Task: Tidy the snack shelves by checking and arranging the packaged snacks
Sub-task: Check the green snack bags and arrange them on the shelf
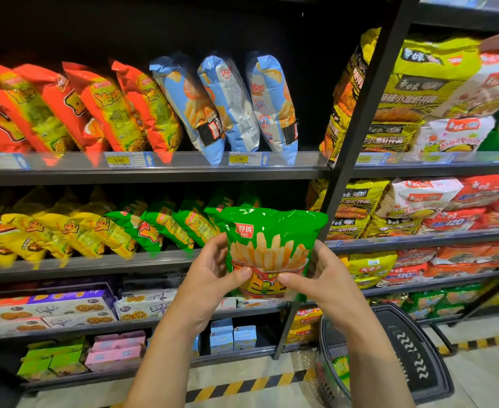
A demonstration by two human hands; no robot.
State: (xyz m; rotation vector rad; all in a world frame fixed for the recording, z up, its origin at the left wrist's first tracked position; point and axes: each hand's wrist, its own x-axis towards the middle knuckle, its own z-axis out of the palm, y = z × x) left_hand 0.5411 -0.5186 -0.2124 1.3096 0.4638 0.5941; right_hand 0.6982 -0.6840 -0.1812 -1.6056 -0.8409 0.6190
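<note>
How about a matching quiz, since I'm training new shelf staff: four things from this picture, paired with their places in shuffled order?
Things:
1. green fries bag
2. blue bags
3. yellow bags
4. black basket

Places:
a. on the floor
b. right of the red bags
c. held by left hand and right hand
d. left of the shelved green bags

Pairs: 1-c, 2-b, 3-d, 4-a.

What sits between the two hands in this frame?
A green snack bag with fries pictured, held upright between left hand and right hand, thumbs pinching its front. Shown in the head view.
</note>
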